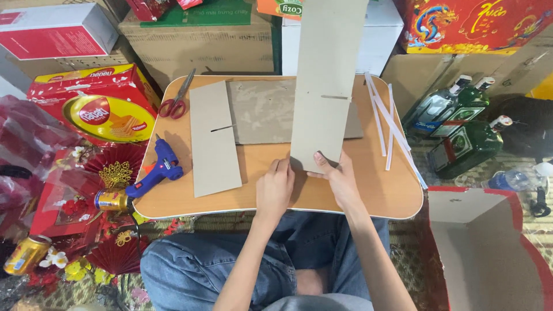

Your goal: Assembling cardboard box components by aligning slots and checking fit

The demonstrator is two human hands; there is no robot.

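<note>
Here, both hands hold one long grey cardboard strip (324,86) upright at the near middle of the small rounded wooden bench (368,190). The left hand (275,187) pinches the strip's lower left corner, fingers together on the card. The right hand (339,177) clamps the bottom edge, thumb on the front face, fingers behind. The strip rises toward the camera and past the top of the view; a short slit cuts in from its right edge about halfway up.

A second grey cardboard strip (214,138) with a like slit lies flat on the left half of the bench. A wider flat grey cardboard sheet (265,112) lies behind, partly hidden by the held strip. Red-handled scissors (177,99) rest at the far left corner. A blue glue gun (158,168) sits at the left edge, nozzle side overhanging. Several translucent white glue sticks (389,124) lie fanned on the right side. Off the bench to the right stand green glass bottles (466,138); to the left, a red and yellow biscuit box (98,103).
</note>
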